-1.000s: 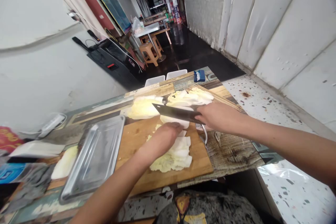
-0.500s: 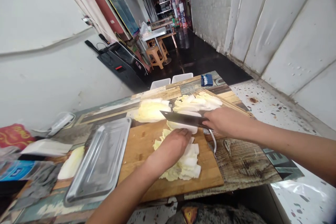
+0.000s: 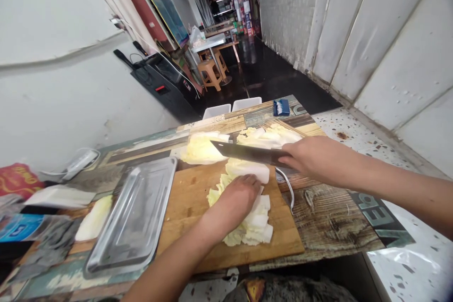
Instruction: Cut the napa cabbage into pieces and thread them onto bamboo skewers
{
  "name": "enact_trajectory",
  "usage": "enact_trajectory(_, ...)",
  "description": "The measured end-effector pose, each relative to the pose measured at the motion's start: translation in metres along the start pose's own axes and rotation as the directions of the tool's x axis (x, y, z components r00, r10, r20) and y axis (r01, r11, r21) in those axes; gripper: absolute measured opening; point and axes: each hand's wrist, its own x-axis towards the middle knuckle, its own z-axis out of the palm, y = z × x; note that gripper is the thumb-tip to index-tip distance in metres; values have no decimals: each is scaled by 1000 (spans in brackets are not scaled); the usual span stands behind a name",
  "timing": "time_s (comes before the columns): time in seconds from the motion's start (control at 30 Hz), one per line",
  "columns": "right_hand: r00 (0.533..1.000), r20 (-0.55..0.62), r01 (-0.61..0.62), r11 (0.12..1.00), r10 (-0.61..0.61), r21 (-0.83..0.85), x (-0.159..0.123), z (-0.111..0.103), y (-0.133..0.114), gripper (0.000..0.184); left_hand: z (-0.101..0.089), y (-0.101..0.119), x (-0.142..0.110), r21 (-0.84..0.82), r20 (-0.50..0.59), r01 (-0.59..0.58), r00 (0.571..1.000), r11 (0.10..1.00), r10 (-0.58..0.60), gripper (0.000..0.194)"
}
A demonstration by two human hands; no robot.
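My left hand (image 3: 241, 197) presses down on napa cabbage leaves (image 3: 260, 210) that lie overlapping on the wooden cutting board (image 3: 191, 203). Its fingers are curled over the leaves near the far end of the row. My right hand (image 3: 304, 156) grips the handle of a kitchen knife (image 3: 244, 152). The dark blade points left, held above the board's far edge, just beyond the left hand. Behind the blade, more cabbage leaves (image 3: 206, 147) lie in a pile at left, and another pile of leaves (image 3: 267, 137) sits at right.
Left of the board stands a metal tray (image 3: 132, 219), with a cabbage piece (image 3: 94, 219) beside it. A grey cloth (image 3: 53, 245) lies further left. At the far end are a blue box (image 3: 281, 107) and two white containers (image 3: 247, 103). Thin sticks (image 3: 283, 126) lie by the right pile.
The knife has lifted and drawn slightly back off the leaf, showing more of the leaf beneath. My left hand stays on the leaves, with the view shifted slightly.
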Motion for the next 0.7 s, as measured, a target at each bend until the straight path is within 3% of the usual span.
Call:
enact_trajectory(0.27, 987, 164, -21, 997, 8, 79, 5, 6, -13, 30, 7, -3, 2, -54, -59, -6, 998, 999, 3, 37)
enact_trajectory(0.5, 986, 167, -30, 998, 20, 54, 9, 19, -17, 30, 5, -1, 5, -58, -34, 16, 999, 998, -18, 40)
enact_trajectory(0.7, 983, 180, -32, 999, 24, 40, 8, 16, -19, 29, 10, -2, 5, -76, -61, 7, 998, 997, -12, 41)
